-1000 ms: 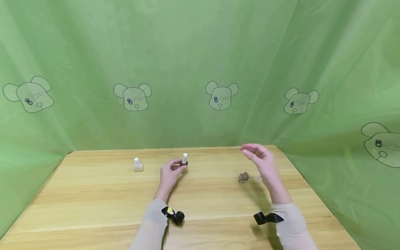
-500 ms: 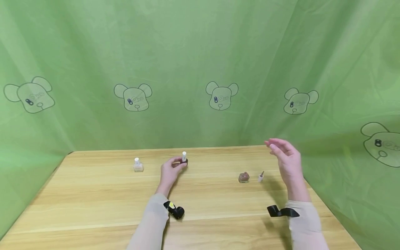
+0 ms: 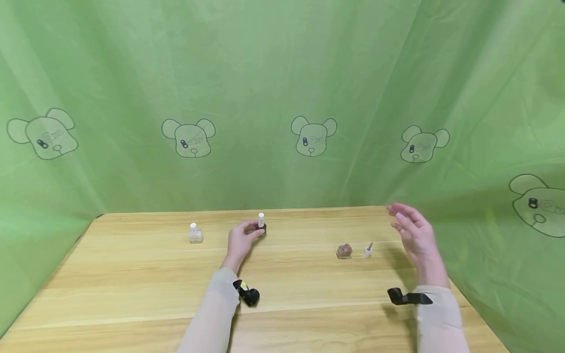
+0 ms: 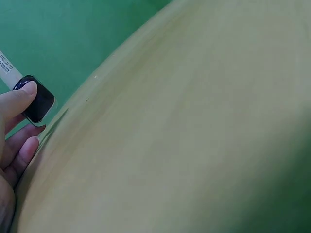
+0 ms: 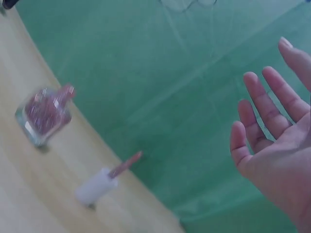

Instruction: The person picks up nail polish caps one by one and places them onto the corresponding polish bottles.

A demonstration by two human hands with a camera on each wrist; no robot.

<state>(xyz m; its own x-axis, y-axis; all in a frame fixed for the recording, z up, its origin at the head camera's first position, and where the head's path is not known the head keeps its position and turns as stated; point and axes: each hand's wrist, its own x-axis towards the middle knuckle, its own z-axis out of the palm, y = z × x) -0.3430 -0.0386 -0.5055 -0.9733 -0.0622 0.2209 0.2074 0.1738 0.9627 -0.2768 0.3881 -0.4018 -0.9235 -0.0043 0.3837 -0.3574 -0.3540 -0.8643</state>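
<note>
My left hand point(image 3: 240, 243) pinches a bottle of dark nail polish point(image 4: 41, 103) between thumb and fingers near the table's far edge. Its white cap point(image 3: 261, 219) is on and points up. Raised above the table on the right, my right hand point(image 3: 416, 238) holds nothing, its fingers loosely spread. Left of that hand, an uncapped bottle of pinkish-brown nail polish point(image 5: 46, 115) sits on the table. Beside it stands its white cap point(image 5: 97, 187), upside down with the coated brush point(image 5: 125, 165) pointing up.
A nail polish bottle with clear or pale contents point(image 3: 195, 236) and a white cap stands at the table's back left. Green curtains printed with bear heads enclose the wooden table point(image 3: 291, 289) at the back and sides.
My right hand has moved right, away from the uncapped bottle, bringing the upturned brush cap into full view. My left hand stays nearly in place with the dark nail polish.
</note>
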